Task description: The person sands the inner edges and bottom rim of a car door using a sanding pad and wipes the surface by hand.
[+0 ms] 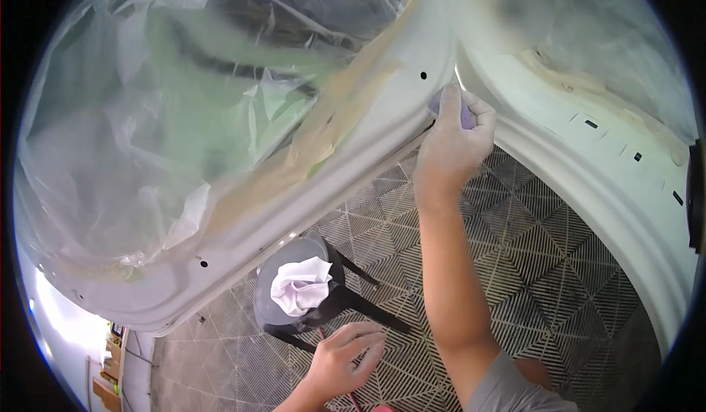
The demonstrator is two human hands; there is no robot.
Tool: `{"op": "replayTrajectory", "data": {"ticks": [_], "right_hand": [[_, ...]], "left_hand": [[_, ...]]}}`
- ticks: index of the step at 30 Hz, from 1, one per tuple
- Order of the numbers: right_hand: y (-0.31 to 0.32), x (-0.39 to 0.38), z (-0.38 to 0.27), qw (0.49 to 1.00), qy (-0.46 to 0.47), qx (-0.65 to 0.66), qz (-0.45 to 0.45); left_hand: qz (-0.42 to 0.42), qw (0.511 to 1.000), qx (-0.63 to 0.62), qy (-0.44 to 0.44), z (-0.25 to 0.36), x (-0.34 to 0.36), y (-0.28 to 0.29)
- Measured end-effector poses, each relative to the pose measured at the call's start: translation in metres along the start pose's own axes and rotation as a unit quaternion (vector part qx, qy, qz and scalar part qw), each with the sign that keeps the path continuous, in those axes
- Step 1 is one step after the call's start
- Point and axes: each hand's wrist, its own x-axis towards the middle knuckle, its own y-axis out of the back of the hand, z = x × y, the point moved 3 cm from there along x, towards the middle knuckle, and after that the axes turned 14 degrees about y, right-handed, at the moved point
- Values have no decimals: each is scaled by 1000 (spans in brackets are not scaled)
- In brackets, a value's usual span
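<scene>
- At the narrow corner where two white metal panels nearly meet, the powder-dusted right hand (454, 136) has its fingers clamped on a thin, soft-looking purple pad (466, 114), set against the edge of the long white left panel (246, 243); probably the thumb lies along it to press into that tight spot.
- Lower down, the bare left hand (346, 360) hangs near the stool, fingers loosely curled, mostly together, with nothing visible in their grip; I cannot tell whether it steadies anything.
- Beside it, a round dark-grey stool (262, 298) bears a crumpled white cloth (301, 285), likely left there to be within easy reach.
- Over the left panel, clear plastic sheeting (176, 125) is edged with tan masking (323, 122), presumably shielding what lies beneath; more hazy plastic (618, 52) covers part of the curved white right panel (596, 158).
- Counting up: two hands, one pad, one stool with three legs in sight, one cloth, two panels, and three dark slots in the right panel.
- Underfoot, grey floor tiles (397, 272) with ribbed diamond patterns, too many to count surely.
</scene>
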Motion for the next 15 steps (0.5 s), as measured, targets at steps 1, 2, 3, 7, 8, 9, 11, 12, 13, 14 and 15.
{"op": "replayTrajectory", "data": {"ticks": [1,2,3,7,8,9,11,12,13,14,15], "right_hand": [[2,2,-1,1000,-15,-20,1],[3,-18,-1,992,31,-125,-5],[-3,-50,-3,996,71,-48,2],[-7,-77,4,994,55,83,-41],[-5,-48,15,993,119,19,-12],[-5,-24,11,993,118,21,-11],[-5,6,-1,996,-69,60,3],[0,0,-1,997,-65,51,1],[1,-22,0,999,-30,42,6],[1,-37,1,999,9,37,12],[-3,-55,7,999,4,43,16]], "left_hand": [[-1,1000,-12,-14,3,2,0],[-4,1000,-20,-9,4,4,-2],[-8,1000,-21,-11,3,4,-7],[-47,999,-17,4,-9,-2,-14],[-65,997,-32,2,-11,-4,-13],[-79,996,-46,4,-13,-6,-11],[-78,995,-41,35,-12,-4,-2],[-73,995,-49,45,-8,1,-3],[-66,995,-51,58,-7,3,-4],[-72,993,-53,77,-8,5,-8],[-68,994,-45,79,-14,3,-10]]}}
